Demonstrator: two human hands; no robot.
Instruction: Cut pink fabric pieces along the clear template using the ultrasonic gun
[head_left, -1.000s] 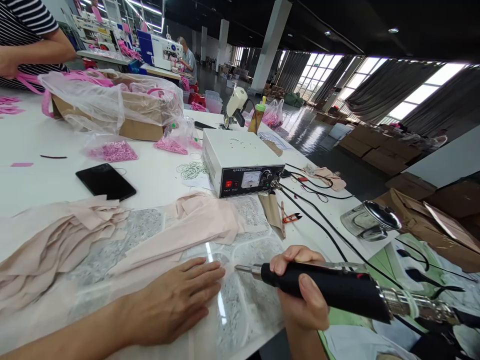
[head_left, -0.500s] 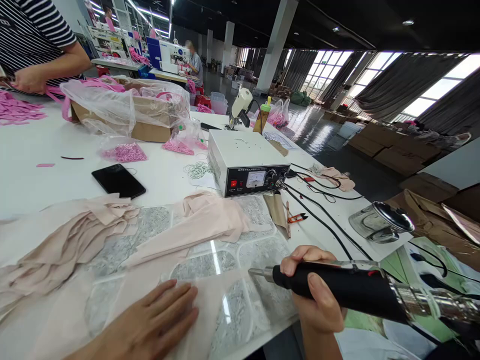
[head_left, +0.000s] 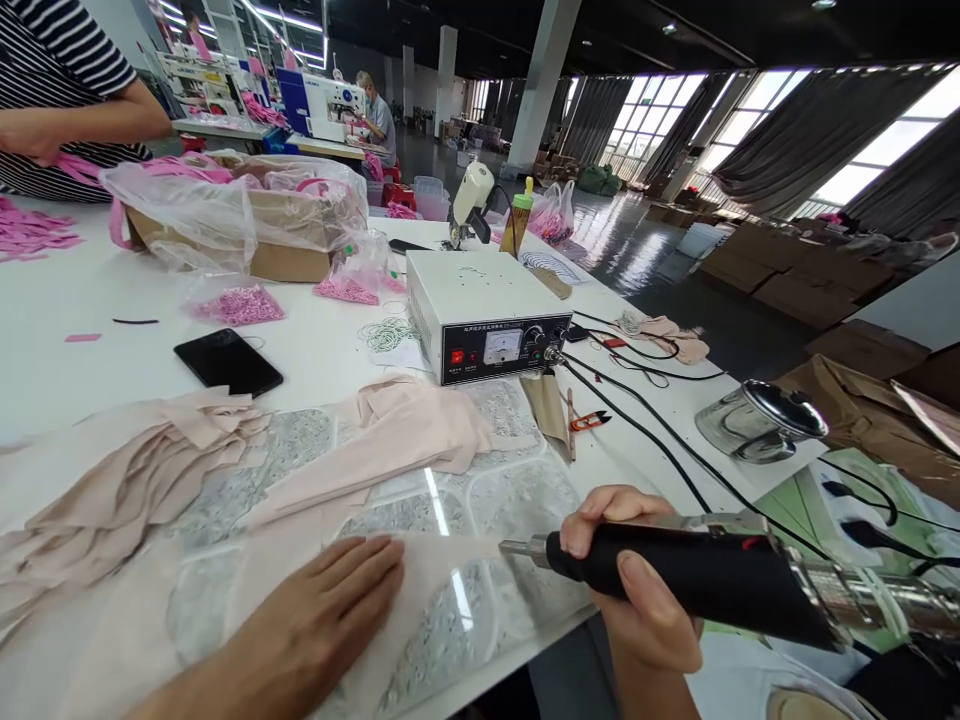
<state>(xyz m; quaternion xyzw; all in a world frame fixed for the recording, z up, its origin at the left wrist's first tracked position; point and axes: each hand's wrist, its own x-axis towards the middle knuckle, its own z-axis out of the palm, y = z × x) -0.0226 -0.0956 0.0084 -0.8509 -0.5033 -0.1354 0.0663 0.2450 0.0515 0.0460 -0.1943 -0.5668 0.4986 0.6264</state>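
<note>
My left hand (head_left: pixel 322 615) lies flat on a thin pale pink fabric piece (head_left: pixel 431 555), its fingers stretched out. In my right hand (head_left: pixel 637 590) is a handheld ultrasonic welding gun (head_left: pixel 675 570) with a black grip. Its narrow metal tip (head_left: pixel 517 548) points left, at the right end of that fabric; I cannot tell if they touch. Under the fabric is a clear sheet over a grey stone-patterned mat (head_left: pixel 517 500). A folded pale pink cloth (head_left: pixel 427 425) lies beyond my left hand, and a stack of similar pieces (head_left: pixel 150 460) is at the left.
A white control box (head_left: pixel 487 300) with black cables (head_left: pixel 630 430) stands behind. Around it are orange snips (head_left: pixel 590 421), a lidded metal mug (head_left: pixel 757 425), a phone (head_left: pixel 229 362) and a plastic-lined carton (head_left: pixel 289 250). A co-worker's arm (head_left: pixel 97 120) is at far left.
My left hand has slid slightly up and right over the fabric, its fingers closer together. The welding gun stays nearly in place. The view has shifted a little, and the co-worker's arm has moved.
</note>
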